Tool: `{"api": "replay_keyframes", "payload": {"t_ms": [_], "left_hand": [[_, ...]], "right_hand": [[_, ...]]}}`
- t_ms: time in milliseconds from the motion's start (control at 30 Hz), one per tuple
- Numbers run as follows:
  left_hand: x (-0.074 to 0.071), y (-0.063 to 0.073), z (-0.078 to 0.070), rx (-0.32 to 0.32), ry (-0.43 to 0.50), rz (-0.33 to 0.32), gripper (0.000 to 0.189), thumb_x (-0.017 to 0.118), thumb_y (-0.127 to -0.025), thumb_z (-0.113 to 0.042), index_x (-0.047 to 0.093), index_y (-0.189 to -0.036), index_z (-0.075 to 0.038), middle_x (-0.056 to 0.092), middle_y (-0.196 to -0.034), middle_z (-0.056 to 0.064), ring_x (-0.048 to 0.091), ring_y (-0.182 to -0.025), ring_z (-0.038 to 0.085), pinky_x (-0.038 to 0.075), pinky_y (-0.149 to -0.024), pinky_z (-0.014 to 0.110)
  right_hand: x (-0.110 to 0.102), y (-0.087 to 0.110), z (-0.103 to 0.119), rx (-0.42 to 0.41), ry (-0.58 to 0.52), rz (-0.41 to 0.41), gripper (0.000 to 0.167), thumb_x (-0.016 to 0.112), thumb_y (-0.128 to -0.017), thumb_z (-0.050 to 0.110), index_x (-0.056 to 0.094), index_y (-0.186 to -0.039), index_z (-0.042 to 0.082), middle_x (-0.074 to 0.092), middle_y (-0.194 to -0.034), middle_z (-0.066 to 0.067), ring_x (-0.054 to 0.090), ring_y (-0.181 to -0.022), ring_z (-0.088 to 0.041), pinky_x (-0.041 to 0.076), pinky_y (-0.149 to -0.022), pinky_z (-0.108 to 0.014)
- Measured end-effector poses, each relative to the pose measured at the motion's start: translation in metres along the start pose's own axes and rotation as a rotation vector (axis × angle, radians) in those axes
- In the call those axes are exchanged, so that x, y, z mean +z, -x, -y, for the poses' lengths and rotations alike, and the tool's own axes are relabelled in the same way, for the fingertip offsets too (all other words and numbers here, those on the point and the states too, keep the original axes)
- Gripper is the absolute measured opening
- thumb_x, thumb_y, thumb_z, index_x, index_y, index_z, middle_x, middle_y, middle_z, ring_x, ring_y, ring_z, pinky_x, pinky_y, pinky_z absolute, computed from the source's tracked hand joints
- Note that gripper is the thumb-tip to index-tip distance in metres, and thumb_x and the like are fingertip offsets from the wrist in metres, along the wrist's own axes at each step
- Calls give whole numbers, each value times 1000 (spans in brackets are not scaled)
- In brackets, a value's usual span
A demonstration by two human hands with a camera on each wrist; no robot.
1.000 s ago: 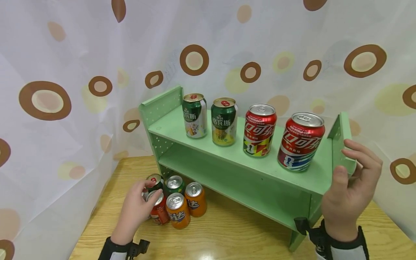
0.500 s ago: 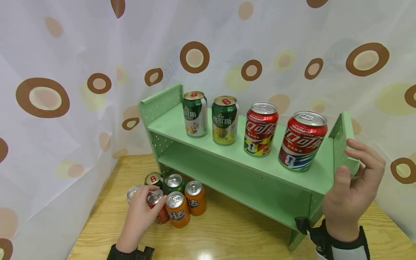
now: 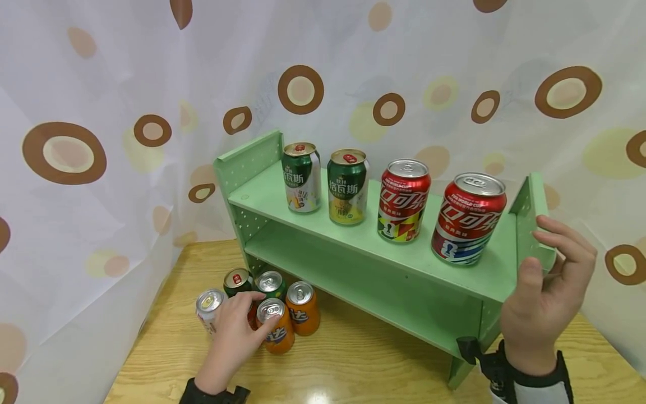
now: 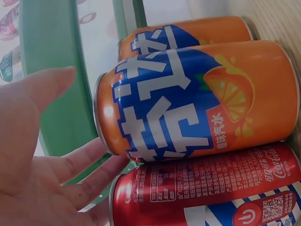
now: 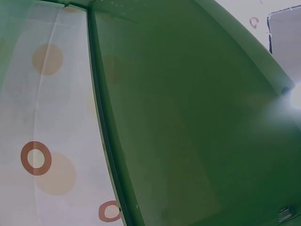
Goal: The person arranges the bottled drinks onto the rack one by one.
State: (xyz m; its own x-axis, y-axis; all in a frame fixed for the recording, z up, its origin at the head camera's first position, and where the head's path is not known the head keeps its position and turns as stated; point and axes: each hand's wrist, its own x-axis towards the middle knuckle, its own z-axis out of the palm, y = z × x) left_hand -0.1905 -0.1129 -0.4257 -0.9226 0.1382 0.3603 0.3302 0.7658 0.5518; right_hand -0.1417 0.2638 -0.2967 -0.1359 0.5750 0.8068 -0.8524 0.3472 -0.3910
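My left hand (image 3: 237, 325) is over the cluster of cans on the table, thumb and fingers spread about the silver top of the front orange soda can (image 3: 277, 336). In the left wrist view the fingers (image 4: 84, 160) reach past that can's lid end, while the thumb (image 4: 56, 84) stands off it. A red cola can (image 4: 164, 193) lies right beside the orange one, mostly covered by the hand in the head view. My right hand (image 3: 550, 297) holds the right end panel of the green two-tier shelf (image 3: 363, 280), fingers over its edge and thumb in front.
On the top tier stand two green-and-white cans (image 3: 303, 185) (image 3: 348, 193) and two red cola cans (image 3: 404, 202) (image 3: 468, 224). Around my left hand are a white can (image 3: 208, 308), a gold-topped can (image 3: 236, 283), a green can (image 3: 271, 287) and another orange can (image 3: 304, 317).
My left hand has moved right, from over the red cola can to the front orange can, uncovering the white can. The right hand has stayed at the shelf's end panel.
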Motion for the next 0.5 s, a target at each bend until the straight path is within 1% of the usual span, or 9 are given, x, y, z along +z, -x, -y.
{"api": "replay_keyframes", "payload": {"t_ms": [133,233,500], "left_hand": [[2,0,-2,-4,-5,40,51,87,-84,-32,66,-122,-6,66,-123,14,50,-127,41,30,-111,62],[3,0,-3,-15,-16,64,52,87,-84,-34,66,-123,-6,65,-125,15,47,-129,42,26,-113,63],[8,-1,-5,-41,-48,89,58,87,-83,-37,64,-126,-6,64,-126,13,44,-129,41,30,-110,66]], "right_hand": [[0,0,0,6,-7,2,31,67,-92,15,58,-104,-12,61,-122,-18,56,-121,-27,49,-93,-24],[0,0,0,4,-3,1,31,67,-92,15,58,-103,-12,61,-122,-18,56,-121,-27,48,-93,-24],[0,0,-1,3,-3,4,29,65,-92,12,58,-104,-13,61,-122,-18,56,-122,-28,48,-95,-25]]}}
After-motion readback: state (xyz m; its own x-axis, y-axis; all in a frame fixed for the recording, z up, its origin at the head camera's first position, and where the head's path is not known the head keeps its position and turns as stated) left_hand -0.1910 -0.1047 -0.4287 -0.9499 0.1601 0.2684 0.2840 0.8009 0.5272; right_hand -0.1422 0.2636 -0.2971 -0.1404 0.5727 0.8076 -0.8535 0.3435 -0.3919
